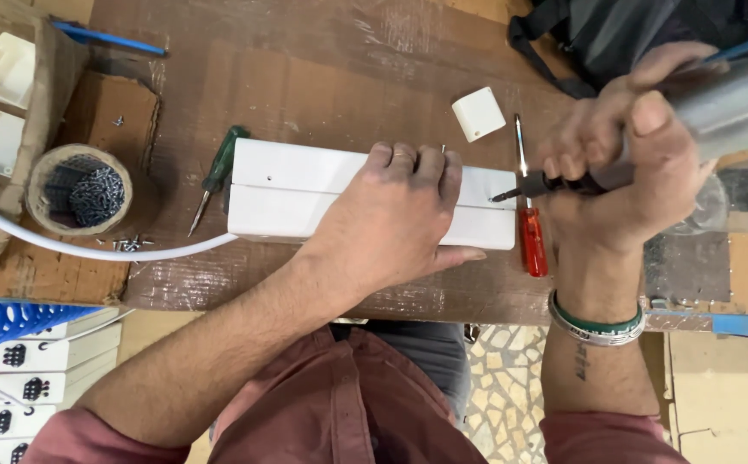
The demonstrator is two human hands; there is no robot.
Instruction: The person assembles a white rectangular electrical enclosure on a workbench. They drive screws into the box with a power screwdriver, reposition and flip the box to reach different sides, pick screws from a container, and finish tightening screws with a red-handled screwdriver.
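Note:
A long white plastic box [288, 193] lies across a worn wooden bench [322, 77], with a white cable [91, 249] running from its left end. My left hand [391, 215] presses flat on the box's right half, fingers over its far edge. My right hand [623, 163] grips a power screwdriver [717, 103] with a grey metal body; its dark bit [520, 191] points left and touches the box's right end.
A red-handled screwdriver [530, 232] lies just right of the box, a green-handled one [215, 176] at its left end. A white plastic cap [478, 113] sits behind. A round tub of screws [80, 191] and loose screws lie left. White boxes stack at lower left.

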